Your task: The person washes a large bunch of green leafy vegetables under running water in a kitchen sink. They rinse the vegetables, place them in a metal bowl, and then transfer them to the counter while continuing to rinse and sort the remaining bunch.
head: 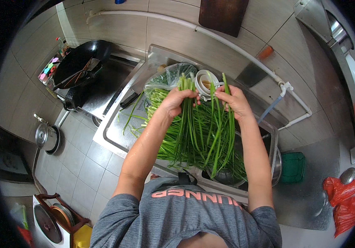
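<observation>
My left hand (179,100) is closed around a bunch of long green garlic chives (188,124), pale stem ends up and leaves hanging down. Between the thumb and fingers of my right hand (233,100) are a few more green stalks (224,133), also hanging. Beneath both hands a large heap of chives (171,142) lies over the steel sink unit, partly above the basin. Behind my left hand is a clear plastic bag (168,76) with dark greens in it. Stacked white cups (207,83) stand between and beyond the hands. A black-handled knife (129,99) lies left of the heap.
A black wok (81,65) with utensils stands on the stove at the left. A white pipe (233,40) runs along the tiled wall. Right of the sink are a green plastic basket (293,167), red plastic bags (346,204) and a metal ladle (348,175).
</observation>
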The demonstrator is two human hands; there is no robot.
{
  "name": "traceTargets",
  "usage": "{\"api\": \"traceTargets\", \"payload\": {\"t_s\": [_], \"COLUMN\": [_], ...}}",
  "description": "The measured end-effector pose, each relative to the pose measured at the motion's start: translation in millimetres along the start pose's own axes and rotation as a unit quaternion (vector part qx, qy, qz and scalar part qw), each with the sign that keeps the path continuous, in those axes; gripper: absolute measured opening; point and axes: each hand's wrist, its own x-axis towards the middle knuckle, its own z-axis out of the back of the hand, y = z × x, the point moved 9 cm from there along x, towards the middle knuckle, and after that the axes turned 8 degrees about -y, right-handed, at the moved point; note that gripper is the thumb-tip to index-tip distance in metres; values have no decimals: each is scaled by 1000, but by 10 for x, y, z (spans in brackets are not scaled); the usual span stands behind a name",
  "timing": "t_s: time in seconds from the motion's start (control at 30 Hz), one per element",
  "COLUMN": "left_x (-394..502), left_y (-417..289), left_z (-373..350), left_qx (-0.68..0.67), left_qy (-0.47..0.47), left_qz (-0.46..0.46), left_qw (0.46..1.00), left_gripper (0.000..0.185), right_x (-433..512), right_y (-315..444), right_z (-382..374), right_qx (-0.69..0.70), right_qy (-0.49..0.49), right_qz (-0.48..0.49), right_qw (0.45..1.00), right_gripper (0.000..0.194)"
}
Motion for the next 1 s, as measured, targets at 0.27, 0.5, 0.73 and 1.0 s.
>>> {"api": "traceTargets", "payload": {"t_s": [0.27, 0.5, 0.73, 1.0], "left_x": [-76, -70, -78, -79], "left_y": [20, -6, 25, 32], "left_z": [-264, 213, 77, -18], "left_qx": [20, -11, 53, 66], "left_qy": [0, -140, -53, -35], "left_qz": [-2, -5, -35, -38], "left_qw": [1000, 990, 997, 996], "left_gripper": [18, 16, 27, 16], "right_x": [12, 52, 32, -77], "right_y": [-69, -186, -317, -165], "right_z": [-285, -314, -358, -410], "right_qx": [-28, -76, 54, -24], "right_qy": [19, 23, 78, 43], "right_qz": [-12, 9, -75, -18], "right_qw": [999, 997, 993, 999], "right_gripper": [16, 23, 35, 22]}}
